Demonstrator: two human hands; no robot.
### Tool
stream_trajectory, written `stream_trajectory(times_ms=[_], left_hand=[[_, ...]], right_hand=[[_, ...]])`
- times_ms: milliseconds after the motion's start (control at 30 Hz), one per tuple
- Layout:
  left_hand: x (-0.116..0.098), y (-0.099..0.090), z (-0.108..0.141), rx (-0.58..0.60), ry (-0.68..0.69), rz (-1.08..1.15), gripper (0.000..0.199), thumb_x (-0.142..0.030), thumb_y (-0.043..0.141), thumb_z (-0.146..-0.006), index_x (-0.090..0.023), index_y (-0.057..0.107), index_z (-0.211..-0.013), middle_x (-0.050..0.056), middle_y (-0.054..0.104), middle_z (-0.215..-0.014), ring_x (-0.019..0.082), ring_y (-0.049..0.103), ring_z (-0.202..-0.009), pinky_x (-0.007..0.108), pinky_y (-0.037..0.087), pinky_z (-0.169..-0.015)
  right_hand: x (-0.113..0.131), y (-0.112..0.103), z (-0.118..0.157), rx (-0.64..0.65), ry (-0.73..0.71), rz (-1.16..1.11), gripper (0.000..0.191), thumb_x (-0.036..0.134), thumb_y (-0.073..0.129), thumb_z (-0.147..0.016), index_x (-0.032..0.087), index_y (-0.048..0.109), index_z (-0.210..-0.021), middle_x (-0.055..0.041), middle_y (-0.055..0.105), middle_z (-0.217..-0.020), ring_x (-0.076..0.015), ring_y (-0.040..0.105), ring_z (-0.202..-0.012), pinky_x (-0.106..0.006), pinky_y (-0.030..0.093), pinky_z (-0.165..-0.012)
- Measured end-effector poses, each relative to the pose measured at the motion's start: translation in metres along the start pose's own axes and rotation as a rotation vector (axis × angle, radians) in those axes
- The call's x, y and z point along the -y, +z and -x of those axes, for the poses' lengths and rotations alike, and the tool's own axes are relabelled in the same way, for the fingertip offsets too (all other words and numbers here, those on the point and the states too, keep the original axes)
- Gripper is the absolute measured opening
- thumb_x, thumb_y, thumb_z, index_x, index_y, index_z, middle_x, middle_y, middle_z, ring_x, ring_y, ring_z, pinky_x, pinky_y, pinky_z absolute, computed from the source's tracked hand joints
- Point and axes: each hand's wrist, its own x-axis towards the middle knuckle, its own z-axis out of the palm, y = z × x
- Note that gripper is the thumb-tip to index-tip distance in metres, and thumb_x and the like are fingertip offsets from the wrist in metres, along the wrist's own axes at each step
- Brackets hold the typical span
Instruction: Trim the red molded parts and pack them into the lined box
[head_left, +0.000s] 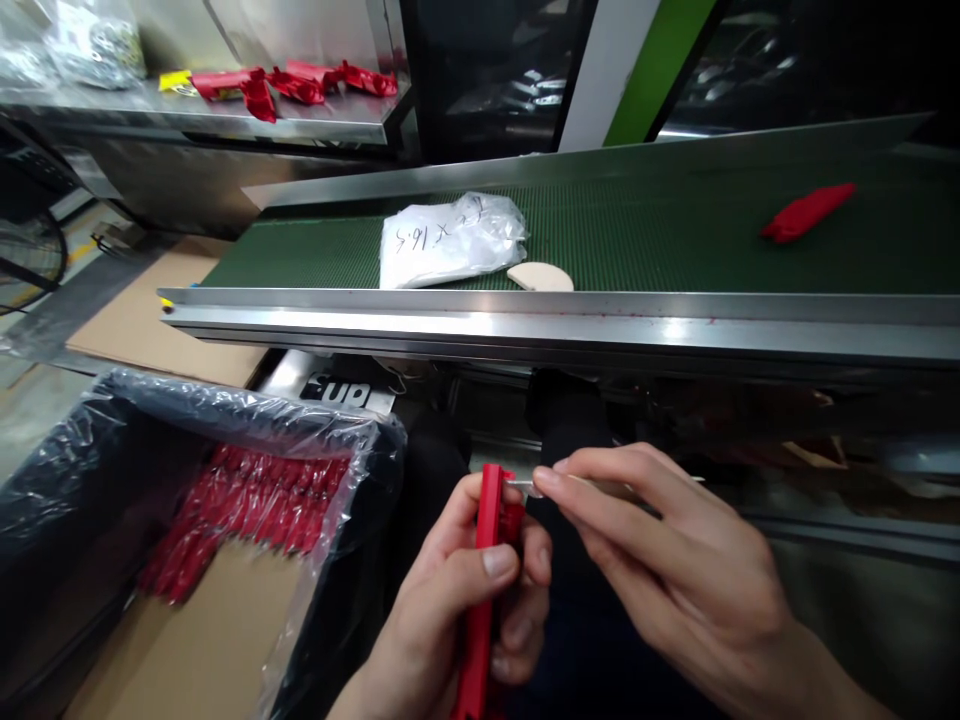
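Gripped red part, left hand, thin tool (right hand), handwritten "x 16.5" bag.

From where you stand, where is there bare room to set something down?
On the ribbed green belt, between the pale half-round piece and the lone red piece at right, and left of the white plastic bag. It's crowded around the left hand and right hand, and among the red plastic parts on the steel counter.

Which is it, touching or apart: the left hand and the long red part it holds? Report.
Touching. The head view shows the left hand around the long red part, its thumb lying across it.
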Motion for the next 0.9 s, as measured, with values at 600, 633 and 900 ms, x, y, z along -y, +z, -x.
stream_trajectory(times_ms=[600,633,900], left_hand=[[0.020,-0.013,0.000,0.350,0.045,0.166,0.024,-0.023,0.053,-0.092,-0.021,0.053,-0.116,0.007,0.060,-0.089,0.002,0.042,-0.047,0.008,0.035,-0.039],[0.020,-0.013,0.000,0.313,0.046,0.208,0.022,-0.024,0.050,-0.094,-0.022,0.053,-0.115,0.006,0.059,-0.090,0.003,0.044,-0.050,0.007,0.036,-0.039],[0.015,-0.001,0.003,0.179,-0.031,0.269,0.018,-0.031,0.050,-0.095,-0.023,0.051,-0.111,0.005,0.057,-0.085,0.003,0.044,-0.050,0.006,0.034,-0.038]], right_hand=[[-0.007,-0.002,0.008,-0.116,0.111,0.026,0.044,-0.002,0.058,-0.086,0.019,0.065,-0.124,-0.0064,0.062,-0.113,-0.0145,0.059,-0.101,-0.030,0.049,-0.083],[-0.005,-0.003,0.009,-0.089,0.079,0.019,0.045,-0.003,0.058,-0.086,0.019,0.064,-0.125,-0.0071,0.061,-0.114,-0.0151,0.059,-0.102,-0.030,0.049,-0.084],[0.001,-0.003,0.011,-0.035,-0.059,0.090,0.045,-0.005,0.060,-0.083,0.015,0.064,-0.123,-0.0104,0.061,-0.111,-0.0211,0.057,-0.104,-0.039,0.045,-0.084]])
